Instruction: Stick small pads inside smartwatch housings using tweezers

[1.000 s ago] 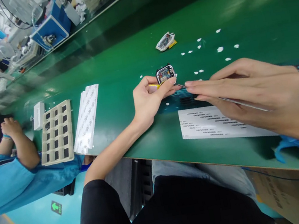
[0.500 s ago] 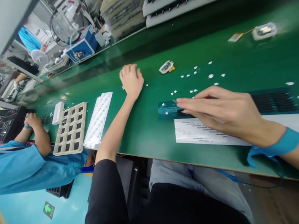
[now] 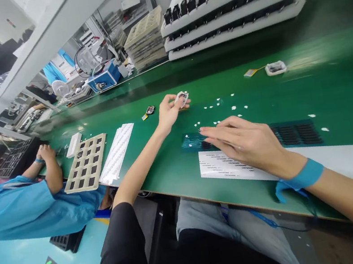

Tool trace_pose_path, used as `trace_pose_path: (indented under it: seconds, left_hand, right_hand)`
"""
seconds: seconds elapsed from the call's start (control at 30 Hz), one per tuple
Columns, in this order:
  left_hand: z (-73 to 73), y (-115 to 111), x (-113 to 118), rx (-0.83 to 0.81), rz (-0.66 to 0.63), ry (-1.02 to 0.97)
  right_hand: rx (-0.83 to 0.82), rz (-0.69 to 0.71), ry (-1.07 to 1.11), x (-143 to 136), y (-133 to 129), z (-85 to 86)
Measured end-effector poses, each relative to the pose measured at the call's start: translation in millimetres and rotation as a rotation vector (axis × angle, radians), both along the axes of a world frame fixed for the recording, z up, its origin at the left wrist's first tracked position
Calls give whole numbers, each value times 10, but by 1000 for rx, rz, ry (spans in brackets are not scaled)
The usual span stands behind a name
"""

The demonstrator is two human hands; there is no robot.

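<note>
My left hand [image 3: 168, 116] grips a small white oval casing [image 3: 184, 99] between thumb and fingers, above the bench. A dark device with a yellow piece [image 3: 150, 110] lies left of that hand. My right hand [image 3: 254, 142] is pinched, palm down, over a dark green sheet of black strips [image 3: 299, 133]; whatever its fingertips hold is too small to make out. Below it lies a printed white sheet [image 3: 219, 163]. Small white bits [image 3: 233, 107] are scattered beyond the fingers.
Another white casing [image 3: 275, 68] with a yellow piece lies at the back right. White racks [image 3: 236, 26] and stacked trays [image 3: 145, 37] stand behind. At left are a beige tray [image 3: 87, 163], white sheets [image 3: 118, 153] and a person's arms [image 3: 51, 170].
My left hand has moved right and picked the white casing up off the bench, uncovering the dark device. My right hand stays pinched over the strips. The camera view has shifted.
</note>
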State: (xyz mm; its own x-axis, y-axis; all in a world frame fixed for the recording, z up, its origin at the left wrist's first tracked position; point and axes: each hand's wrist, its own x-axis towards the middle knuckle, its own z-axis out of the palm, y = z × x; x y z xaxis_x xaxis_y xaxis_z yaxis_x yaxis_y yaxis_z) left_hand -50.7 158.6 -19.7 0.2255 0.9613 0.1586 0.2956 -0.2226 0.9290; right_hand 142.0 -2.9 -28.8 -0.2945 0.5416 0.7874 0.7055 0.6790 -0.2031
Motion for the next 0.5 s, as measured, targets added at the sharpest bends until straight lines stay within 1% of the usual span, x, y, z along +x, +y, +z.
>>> trace_pose_path:
  seconds: [0.03, 0.13, 0.17, 0.23, 0.3, 0.37, 0.43, 0.5]
  left_hand:
    - [26, -134, -31, -31, -49, -64]
    - [81, -549, -81, -139, -260, -318]
    - [93, -670, -84, -164, -313, -370]
    - [108, -860, -71, -180, -386, -405]
    - [103, -971, -46, -163, -430, -401]
    - [66, -1023, -19, -140, -457, -386]
    - [-8, -1044, 2, -121, -471, -372]
    - [-100, -1060, 15, -81, -464, -356]
  right_hand:
    - [-32, -22, 36, 1, 2, -2]
    - [-129, -73, 144, 30, 16, 10]
    - [-157, -87, 183, 46, 20, 20]
    - [-211, -115, 249, 78, 23, 43]
    - [-263, -135, 286, 100, 16, 64]
    - [-295, -136, 280, 103, 4, 70]
    - [-232, -129, 224, 89, -7, 54]
    - [-90, -123, 132, 70, -13, 16]
